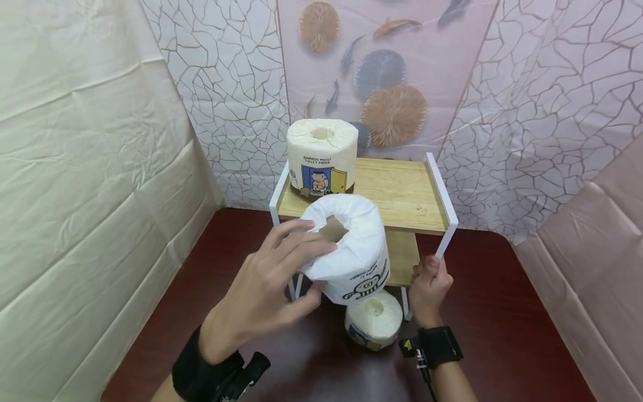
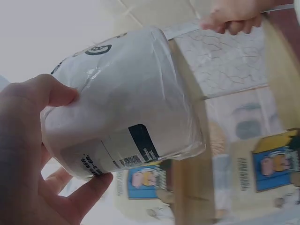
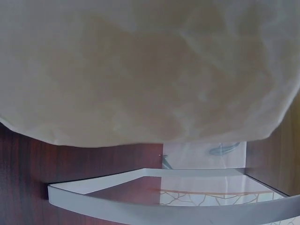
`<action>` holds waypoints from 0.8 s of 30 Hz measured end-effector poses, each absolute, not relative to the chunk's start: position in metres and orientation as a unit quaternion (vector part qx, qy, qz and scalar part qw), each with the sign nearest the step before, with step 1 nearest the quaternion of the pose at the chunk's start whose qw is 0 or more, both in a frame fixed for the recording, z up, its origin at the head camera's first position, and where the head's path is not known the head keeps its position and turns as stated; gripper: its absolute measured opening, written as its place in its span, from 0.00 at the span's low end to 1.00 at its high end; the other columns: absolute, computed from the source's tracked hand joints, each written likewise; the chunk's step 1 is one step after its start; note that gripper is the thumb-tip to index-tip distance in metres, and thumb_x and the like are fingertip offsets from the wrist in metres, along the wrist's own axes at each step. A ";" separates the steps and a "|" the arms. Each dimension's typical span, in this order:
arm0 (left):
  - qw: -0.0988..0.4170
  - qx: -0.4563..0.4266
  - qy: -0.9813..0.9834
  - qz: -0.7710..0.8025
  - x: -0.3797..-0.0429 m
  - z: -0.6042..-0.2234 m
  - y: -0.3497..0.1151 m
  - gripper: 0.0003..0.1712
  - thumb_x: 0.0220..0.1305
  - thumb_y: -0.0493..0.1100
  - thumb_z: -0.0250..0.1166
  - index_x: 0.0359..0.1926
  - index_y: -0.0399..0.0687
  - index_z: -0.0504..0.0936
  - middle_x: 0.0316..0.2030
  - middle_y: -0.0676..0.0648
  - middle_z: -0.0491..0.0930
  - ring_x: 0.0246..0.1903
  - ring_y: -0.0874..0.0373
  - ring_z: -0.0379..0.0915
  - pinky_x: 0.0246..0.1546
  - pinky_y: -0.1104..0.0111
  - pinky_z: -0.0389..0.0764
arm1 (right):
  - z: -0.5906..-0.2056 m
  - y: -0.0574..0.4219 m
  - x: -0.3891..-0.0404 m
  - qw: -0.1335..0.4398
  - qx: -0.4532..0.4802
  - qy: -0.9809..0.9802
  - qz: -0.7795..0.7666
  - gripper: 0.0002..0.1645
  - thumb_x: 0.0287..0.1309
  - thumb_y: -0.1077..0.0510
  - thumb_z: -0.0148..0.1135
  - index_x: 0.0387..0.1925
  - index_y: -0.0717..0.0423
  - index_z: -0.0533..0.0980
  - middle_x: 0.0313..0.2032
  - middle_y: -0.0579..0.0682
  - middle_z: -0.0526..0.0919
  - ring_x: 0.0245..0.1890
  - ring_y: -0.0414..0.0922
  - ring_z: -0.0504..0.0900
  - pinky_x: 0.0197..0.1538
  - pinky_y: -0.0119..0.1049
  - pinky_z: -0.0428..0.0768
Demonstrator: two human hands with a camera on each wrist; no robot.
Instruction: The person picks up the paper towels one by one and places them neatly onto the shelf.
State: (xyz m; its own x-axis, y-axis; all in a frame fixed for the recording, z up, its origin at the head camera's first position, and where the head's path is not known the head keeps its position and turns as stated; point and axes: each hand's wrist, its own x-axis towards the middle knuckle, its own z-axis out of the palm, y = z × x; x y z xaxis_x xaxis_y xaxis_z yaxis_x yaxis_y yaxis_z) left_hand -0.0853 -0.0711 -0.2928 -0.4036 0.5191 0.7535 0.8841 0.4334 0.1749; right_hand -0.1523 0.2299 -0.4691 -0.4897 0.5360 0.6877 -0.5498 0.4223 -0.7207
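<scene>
My left hand (image 1: 268, 279) holds a white wrapped toilet paper roll (image 1: 359, 245) in front of the shelf, fingers over its top rim and thumb at its near side. In the left wrist view the plastic-wrapped roll (image 2: 122, 98) shows a dark label and a printed code. My right hand (image 1: 431, 287) grips the white side frame (image 1: 447, 240) of a small two-tier wooden shelf (image 1: 397, 184). A cream toilet paper roll (image 1: 321, 151) with a cartoon print stands on the top tier, at its left. Below the held roll, another cream roll (image 1: 375, 315) sits low at the shelf's front.
The shelf stands on a dark red-brown table (image 1: 482, 312) against a patterned back cloth (image 1: 226, 84). Cream cloth walls rise at the left (image 1: 90, 167) and right. In the right wrist view a blurred pale surface (image 3: 140, 79) covers the upper part.
</scene>
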 end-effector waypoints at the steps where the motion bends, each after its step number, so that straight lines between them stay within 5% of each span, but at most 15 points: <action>1: 0.319 -0.447 -0.784 -0.290 -0.086 -0.288 -0.069 0.31 0.54 0.39 0.74 0.61 0.50 0.81 0.59 0.49 0.82 0.68 0.48 0.70 0.32 0.63 0.86 | -0.470 0.230 -0.153 0.504 0.004 -0.676 0.537 0.41 0.83 0.39 0.44 0.25 0.72 0.64 0.13 0.52 0.63 0.15 0.28 0.63 0.21 0.22 0.59; 11: 0.342 -0.447 -0.781 -0.270 -0.099 -0.256 -0.049 0.27 0.60 0.42 0.73 0.61 0.49 0.81 0.60 0.49 0.81 0.70 0.50 0.68 0.34 0.62 0.87 | -0.477 0.234 -0.156 0.501 0.001 -0.683 0.531 0.42 0.82 0.36 0.43 0.26 0.71 0.67 0.14 0.58 0.65 0.16 0.29 0.65 0.22 0.22 0.60; 18: 0.338 -0.459 -0.779 -0.263 -0.111 -0.251 -0.038 0.26 0.62 0.42 0.72 0.61 0.46 0.81 0.60 0.46 0.81 0.70 0.48 0.67 0.66 0.57 0.76 | -0.478 0.234 -0.155 0.505 0.007 -0.682 0.529 0.43 0.81 0.34 0.43 0.26 0.71 0.67 0.14 0.57 0.66 0.16 0.30 0.65 0.22 0.23 0.61; 24: 0.342 -0.469 -0.774 -0.252 -0.123 -0.247 -0.027 0.25 0.64 0.43 0.71 0.61 0.45 0.81 0.60 0.46 0.81 0.69 0.48 0.68 0.69 0.60 0.71 | -0.477 0.233 -0.153 0.507 0.008 -0.684 0.525 0.41 0.82 0.35 0.43 0.26 0.69 0.66 0.14 0.49 0.66 0.15 0.31 0.64 0.21 0.24 0.60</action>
